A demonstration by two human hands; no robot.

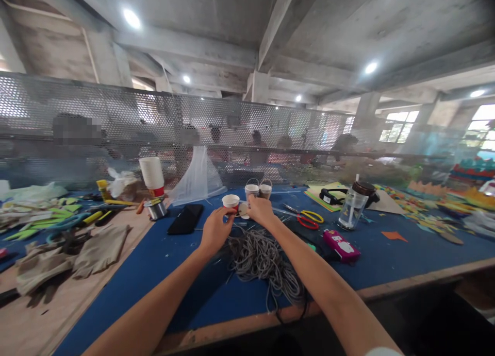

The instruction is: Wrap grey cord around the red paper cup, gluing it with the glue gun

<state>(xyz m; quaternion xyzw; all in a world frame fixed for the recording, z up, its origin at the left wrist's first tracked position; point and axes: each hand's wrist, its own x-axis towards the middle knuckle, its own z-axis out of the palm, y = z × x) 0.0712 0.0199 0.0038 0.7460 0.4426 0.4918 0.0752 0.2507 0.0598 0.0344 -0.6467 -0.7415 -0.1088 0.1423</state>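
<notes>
A small red-and-white paper cup stands just beyond my left hand, whose thumb and fingers are pinched together at its lower edge. What they hold is too small to make out. My right hand reaches in from the right with curled fingers, hiding whatever is in its grip. Right behind it stand two small cups with thin looped handles, a left one and a right one. Between my hands shows a pale round disc. A tangled heap of grey cord lies below my wrists.
On the left are a black phone, a metal spool, stacked paper cups and work gloves. To the right lie scissors, a purple pouch and a clear bottle. A perforated screen crosses behind the table.
</notes>
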